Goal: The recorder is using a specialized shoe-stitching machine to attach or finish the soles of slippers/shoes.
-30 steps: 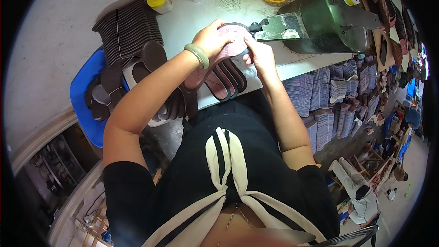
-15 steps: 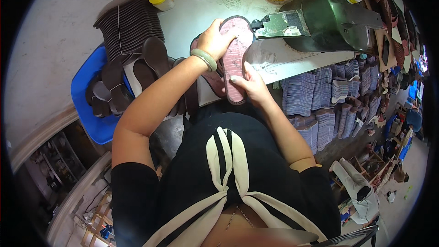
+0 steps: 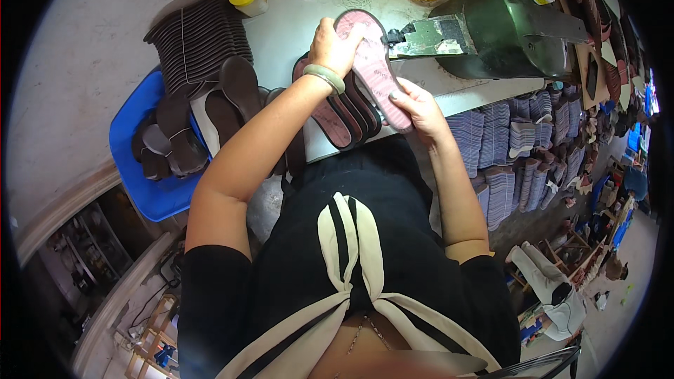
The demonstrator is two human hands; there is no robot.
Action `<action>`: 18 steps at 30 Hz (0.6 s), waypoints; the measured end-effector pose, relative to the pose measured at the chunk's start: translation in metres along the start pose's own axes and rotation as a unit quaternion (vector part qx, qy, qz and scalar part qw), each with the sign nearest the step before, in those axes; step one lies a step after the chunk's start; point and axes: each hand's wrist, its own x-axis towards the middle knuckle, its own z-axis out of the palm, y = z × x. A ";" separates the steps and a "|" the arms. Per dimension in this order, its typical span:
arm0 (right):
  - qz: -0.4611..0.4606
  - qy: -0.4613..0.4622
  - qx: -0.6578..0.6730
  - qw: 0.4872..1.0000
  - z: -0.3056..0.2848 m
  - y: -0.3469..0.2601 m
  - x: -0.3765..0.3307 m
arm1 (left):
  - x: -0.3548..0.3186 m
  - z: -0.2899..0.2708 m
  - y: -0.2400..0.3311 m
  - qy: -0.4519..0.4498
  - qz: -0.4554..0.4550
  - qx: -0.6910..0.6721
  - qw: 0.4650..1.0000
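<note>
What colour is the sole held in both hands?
The sole is pink, dark along its edge; it shows best in the head view.

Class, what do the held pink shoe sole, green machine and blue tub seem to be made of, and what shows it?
Pink shoe sole: perhaps fabric or synthetic leather, fairly matte; its streaky face leaves this open.
Green machine: probably painted metal, its body glossy with bright highlights.
Blue tub: likely smooth plastic, judging by its even colour and thin wall.
</note>
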 end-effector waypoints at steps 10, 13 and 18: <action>-0.006 0.072 -0.078 0.994 0.004 -0.022 0.019 | 0.029 0.002 0.003 -0.027 -0.049 0.012 0.998; -0.003 0.071 -0.082 0.994 0.019 -0.021 0.022 | 0.035 -0.004 -0.003 -0.031 -0.034 0.029 0.999; -0.122 0.076 -0.348 0.927 0.055 0.043 0.041 | 0.041 -0.041 -0.063 -0.076 0.056 0.095 0.991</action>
